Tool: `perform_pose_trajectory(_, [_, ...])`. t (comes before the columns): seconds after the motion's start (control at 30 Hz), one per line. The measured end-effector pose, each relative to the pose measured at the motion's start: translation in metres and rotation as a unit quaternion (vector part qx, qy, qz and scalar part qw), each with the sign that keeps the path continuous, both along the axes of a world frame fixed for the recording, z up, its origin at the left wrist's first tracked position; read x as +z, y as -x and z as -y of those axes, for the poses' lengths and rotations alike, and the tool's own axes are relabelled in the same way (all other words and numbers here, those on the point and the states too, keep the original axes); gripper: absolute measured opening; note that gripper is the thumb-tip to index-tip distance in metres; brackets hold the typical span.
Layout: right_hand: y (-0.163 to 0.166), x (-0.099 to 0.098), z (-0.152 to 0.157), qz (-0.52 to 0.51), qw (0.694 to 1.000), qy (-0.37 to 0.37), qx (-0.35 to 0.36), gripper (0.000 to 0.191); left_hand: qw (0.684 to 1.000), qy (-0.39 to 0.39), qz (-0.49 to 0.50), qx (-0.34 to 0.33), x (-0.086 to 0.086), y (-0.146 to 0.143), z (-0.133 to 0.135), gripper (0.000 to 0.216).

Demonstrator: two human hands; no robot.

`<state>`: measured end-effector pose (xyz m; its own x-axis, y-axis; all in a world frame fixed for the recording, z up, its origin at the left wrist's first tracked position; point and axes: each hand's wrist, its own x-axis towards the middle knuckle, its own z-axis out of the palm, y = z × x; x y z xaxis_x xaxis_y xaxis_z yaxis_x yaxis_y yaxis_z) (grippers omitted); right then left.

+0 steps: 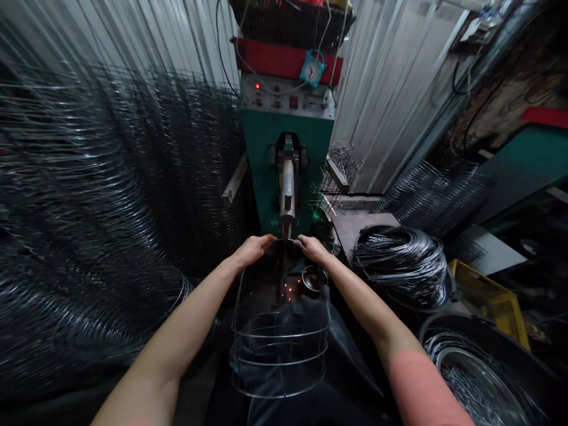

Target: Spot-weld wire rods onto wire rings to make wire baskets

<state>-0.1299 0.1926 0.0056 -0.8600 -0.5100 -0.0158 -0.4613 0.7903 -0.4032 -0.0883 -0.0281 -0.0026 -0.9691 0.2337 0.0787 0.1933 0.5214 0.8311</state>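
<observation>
Both arms reach forward to the tip of a green spot welding machine [256,154]. My left hand [254,251] is closed in a pinch just left of the welder's electrode [287,229]. On the right side my right hand [312,248] pinches too, close to the same electrode. Between them runs the top edge of a wire basket [279,362], whose round rings hang down toward my lap. Small orange sparks [290,290] show below the electrode. The exact grip of the fingertips on the wire is small and dark.
Tall stacks of wire frames [110,195] crowd the left. A bundle of wire rings [402,260] lies on the right, near a yellow crate [490,296]. At lower right, a tub [444,324] holds more wire and a metal bowl [470,378]. A teal clock [312,70] hangs above.
</observation>
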Motion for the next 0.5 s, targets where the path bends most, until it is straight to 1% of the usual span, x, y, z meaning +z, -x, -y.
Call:
perform_pose_trajectory(0.1, [0.0, -0.003, -0.005, 0.056, 0.995, 0.081, -0.004, 0.035, 1.0, -0.003, 0.01, 0.007, 0.003, -0.002, -0.002, 0.045])
perform_pose_trajectory(0.17, [0.0, -0.004, -0.007, 0.07, 0.992, 0.108, -0.012, 0.036, 1.0, -0.007, 0.009, 0.011, 0.003, -0.002, -0.002, 0.045])
perform_pose_trajectory(0.33, [0.0, -0.006, -0.004, 0.065, 0.992, 0.102, -0.022, 0.034, 0.999, -0.04, 0.011, 0.004, 0.0, 0.001, -0.001, 0.047])
perform_pose_trajectory(0.43, [0.0, -0.003, -0.003, 0.075, 0.993, 0.085, -0.032, 0.037, 1.0, -0.021, 0.017, 0.008, -0.002, 0.002, 0.0, 0.048])
perform_pose_trajectory(0.5, [-0.01, 0.004, -0.008, 0.072, 0.993, 0.078, -0.046, 0.035, 1.0, -0.009, 0.012, 0.014, 0.0, -0.001, -0.001, 0.047])
